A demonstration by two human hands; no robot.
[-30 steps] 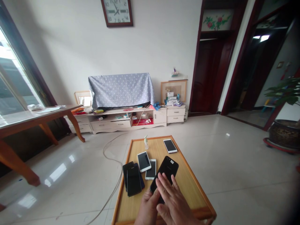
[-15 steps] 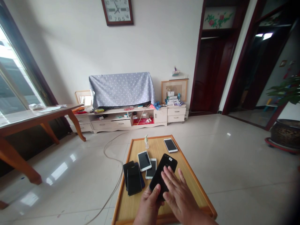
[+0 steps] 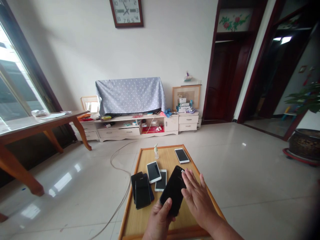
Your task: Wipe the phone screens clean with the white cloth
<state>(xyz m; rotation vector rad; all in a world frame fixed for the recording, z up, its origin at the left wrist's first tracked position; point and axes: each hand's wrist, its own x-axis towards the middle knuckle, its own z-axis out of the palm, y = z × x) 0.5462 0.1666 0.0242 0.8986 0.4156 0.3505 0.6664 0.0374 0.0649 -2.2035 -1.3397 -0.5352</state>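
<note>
The open right hand point(image 3: 196, 196) has shifted from mid-back to the upper right edge of the black rectangular smartphone point(image 3: 172, 193), exposing its middle. The left hand point(image 3: 160, 216) clamps the lower end above the light-brown wooden table point(image 3: 168, 155).

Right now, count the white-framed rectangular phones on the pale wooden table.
3: the far-right white phone; the middle-left white phone; the nearest white phone, left of the black rectangular phone in the left hand. Others may hide under the dark phones.
</note>
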